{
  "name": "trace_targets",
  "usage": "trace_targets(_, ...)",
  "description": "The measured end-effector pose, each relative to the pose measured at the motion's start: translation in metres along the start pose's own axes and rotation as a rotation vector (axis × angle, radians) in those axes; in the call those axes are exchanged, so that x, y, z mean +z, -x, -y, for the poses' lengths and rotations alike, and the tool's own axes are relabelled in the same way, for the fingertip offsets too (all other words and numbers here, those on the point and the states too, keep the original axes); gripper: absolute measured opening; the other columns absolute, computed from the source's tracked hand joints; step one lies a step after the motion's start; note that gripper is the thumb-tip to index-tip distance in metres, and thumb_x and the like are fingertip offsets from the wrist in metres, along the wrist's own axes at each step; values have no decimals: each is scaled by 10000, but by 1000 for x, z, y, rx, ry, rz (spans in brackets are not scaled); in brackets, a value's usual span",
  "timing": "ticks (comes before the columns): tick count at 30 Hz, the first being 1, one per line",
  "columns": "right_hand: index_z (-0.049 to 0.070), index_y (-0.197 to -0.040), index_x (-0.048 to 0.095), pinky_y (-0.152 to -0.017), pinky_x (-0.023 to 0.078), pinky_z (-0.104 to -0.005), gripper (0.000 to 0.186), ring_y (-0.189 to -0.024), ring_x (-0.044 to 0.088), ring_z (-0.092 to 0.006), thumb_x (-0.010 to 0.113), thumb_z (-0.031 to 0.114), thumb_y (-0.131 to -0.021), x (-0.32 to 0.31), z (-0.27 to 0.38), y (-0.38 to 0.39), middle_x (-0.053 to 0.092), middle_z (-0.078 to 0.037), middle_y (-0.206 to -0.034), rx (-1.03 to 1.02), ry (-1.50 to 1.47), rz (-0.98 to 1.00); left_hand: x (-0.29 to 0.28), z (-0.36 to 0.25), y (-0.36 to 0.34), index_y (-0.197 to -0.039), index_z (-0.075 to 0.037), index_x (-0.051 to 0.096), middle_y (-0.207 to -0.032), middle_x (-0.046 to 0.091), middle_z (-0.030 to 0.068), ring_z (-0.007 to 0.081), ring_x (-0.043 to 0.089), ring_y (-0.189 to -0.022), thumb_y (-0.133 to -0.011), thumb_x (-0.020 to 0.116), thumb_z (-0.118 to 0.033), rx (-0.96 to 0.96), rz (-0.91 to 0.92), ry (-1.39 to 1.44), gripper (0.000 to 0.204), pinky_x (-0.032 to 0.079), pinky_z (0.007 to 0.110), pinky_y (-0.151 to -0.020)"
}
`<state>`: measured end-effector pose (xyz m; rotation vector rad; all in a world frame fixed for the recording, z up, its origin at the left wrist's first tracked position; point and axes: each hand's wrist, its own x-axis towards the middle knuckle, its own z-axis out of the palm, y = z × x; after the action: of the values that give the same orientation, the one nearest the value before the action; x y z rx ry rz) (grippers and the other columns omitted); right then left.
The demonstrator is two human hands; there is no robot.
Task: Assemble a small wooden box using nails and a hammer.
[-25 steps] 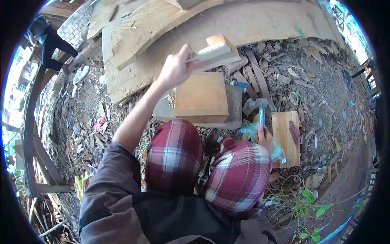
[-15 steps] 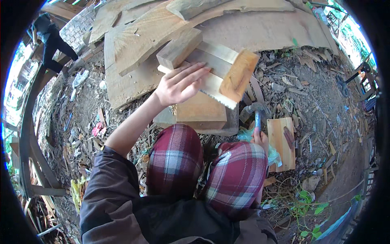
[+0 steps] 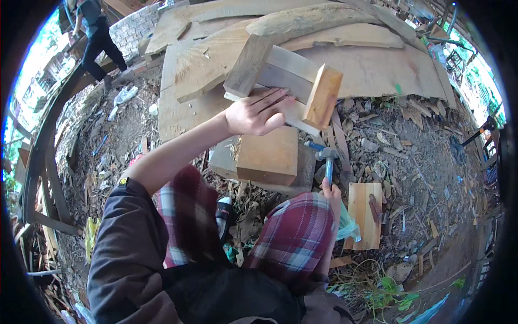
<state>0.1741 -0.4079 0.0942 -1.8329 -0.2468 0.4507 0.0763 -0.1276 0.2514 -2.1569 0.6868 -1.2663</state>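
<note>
place: open-air woodworking yard; signs: littered dirt ground (image 3: 426, 186); sawn slabs (image 3: 372, 67); scrap strips (image 3: 341, 144); leafy vine (image 3: 408, 301); hammer (image 3: 327, 154)

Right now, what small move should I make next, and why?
Probably steady the wooden assembly squarely on the thick block before raising the hammer. Your left hand's fingers lie over its boards, but it sits askew at the block's far edge, and I can't tell what supports it. Your right hand holds the hammer by your right knee.

Daylight is soft; far left and far right glare white, and the wooden beam (image 3: 35, 162) looks bent toward the black rim.
</note>
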Motion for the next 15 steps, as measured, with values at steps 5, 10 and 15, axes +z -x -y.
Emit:
trace_targets(5,52,-885,491,-356,279,-226,365,-384,349,-40,544,407,-947,-26,6,-9,399,40,-554,-46,-393,209,25,17,-6,-843,-31,512,-953,672,161,312,681,-804,-790,614,-86,-311,179,149,128,584,374,-677)
trace_targets(10,64,-886,462,-348,290,-233,376,-383,352,-52,526,428,-953,-35,30,4,390,37,-555,-108,-468,153,34,38,5,-912,-44,518,-796,647,81,224,650,-623,-887,626,-183,-1487,-399,671,178,547,335,-557)
trace_targets(15,56,-897,487,-325,286,-221,357,-373,353,-42,501,406,-968,-51,56,31,389,38,-557,-212,-440,128,47,-20,38,-1155,17,505,-1058,612,96,220,620,-987,-897,582,-111,-1966,-1040,1867,298,510,324,-875)
